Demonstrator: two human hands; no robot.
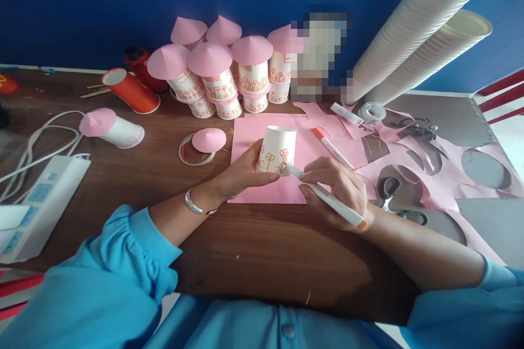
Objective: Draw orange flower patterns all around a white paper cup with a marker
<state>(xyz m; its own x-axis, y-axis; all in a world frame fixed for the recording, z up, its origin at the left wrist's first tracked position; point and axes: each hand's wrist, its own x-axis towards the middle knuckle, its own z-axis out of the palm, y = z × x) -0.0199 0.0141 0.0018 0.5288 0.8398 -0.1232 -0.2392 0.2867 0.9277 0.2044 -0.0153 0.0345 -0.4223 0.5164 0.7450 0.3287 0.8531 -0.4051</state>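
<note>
Soft, moderate light leaves a dark shadow on the tabletop (266, 253) at lower right, wide-angle distortion stretches the stacked cups (413, 38) at upper right, and pixelation hides a patch (319, 57) at upper centre.

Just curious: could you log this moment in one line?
left hand: holds paper cup | right hand: holds marker, tip at cup

From my remote seat I'm seeing the cup (279, 142) as smooth, matt white paper, and the marker (340, 209) is showing a smooth plastic barrel. The pink sheet (266, 193) is looking matt, like craft paper. Brown wood grain is running across the tabletop (262, 251) with a faint sheen. The bracelet (191, 202) is glinting like polished metal; the left sleeve (106, 267) is looking like soft cloth.
</note>
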